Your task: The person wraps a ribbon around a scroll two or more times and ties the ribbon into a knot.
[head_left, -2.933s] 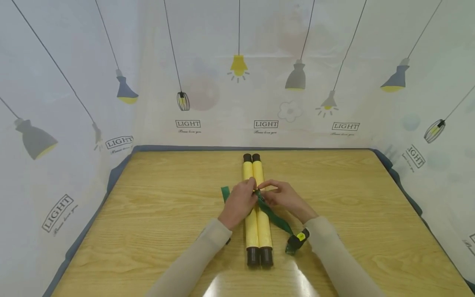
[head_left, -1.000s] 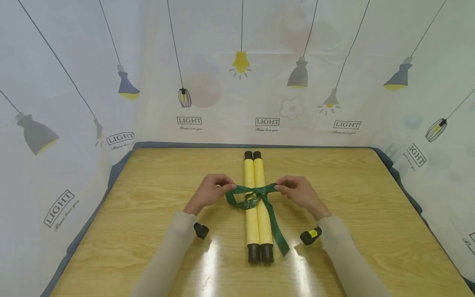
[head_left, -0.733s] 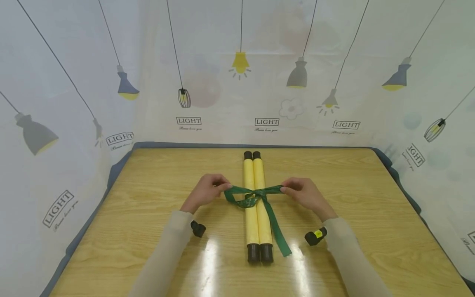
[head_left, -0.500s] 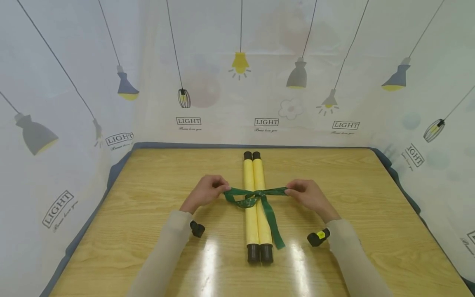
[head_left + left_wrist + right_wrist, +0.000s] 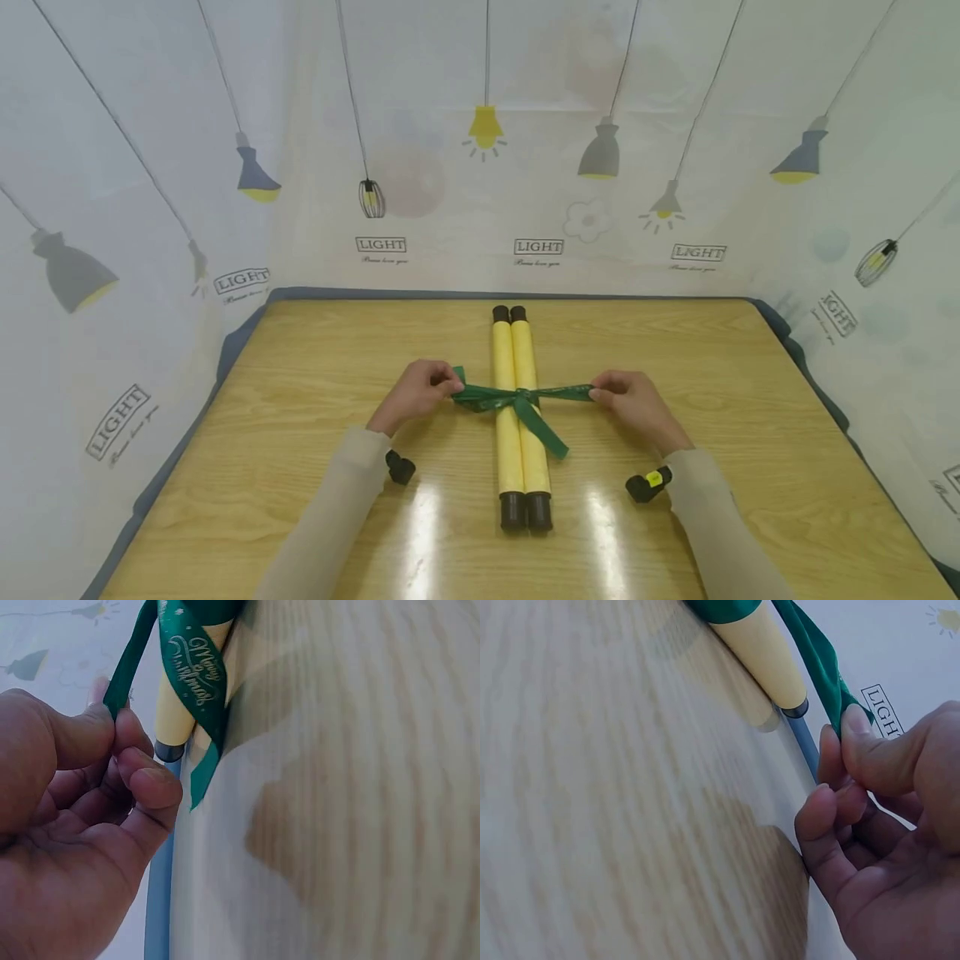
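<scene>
Two yellow tubes with dark end caps (image 5: 509,458) lie side by side on the table, pointing away from me. A green ribbon (image 5: 480,397) goes round them and is knotted on top near their middle. My left hand (image 5: 420,393) pinches one part of the ribbon between thumb and finger, left of the tubes. On the other side my right hand (image 5: 633,402) pinches another part, and the ribbon is stretched nearly straight between the hands. One tail slants toward me over the right tube. White lettering shows on a loose ribbon tail (image 5: 196,671) in the left wrist view.
The wooden table (image 5: 315,350) has a dark blue edging along its back and sides. A pale wall sheet (image 5: 450,267) printed with hanging lamps surrounds it. Black wrist cameras (image 5: 401,468) hang under both sleeves.
Both hands came apart from over the tubes, pulling the ribbon outward. The right hand has moved further right. The left loop has flattened, and the hanging tail has drawn up shorter.
</scene>
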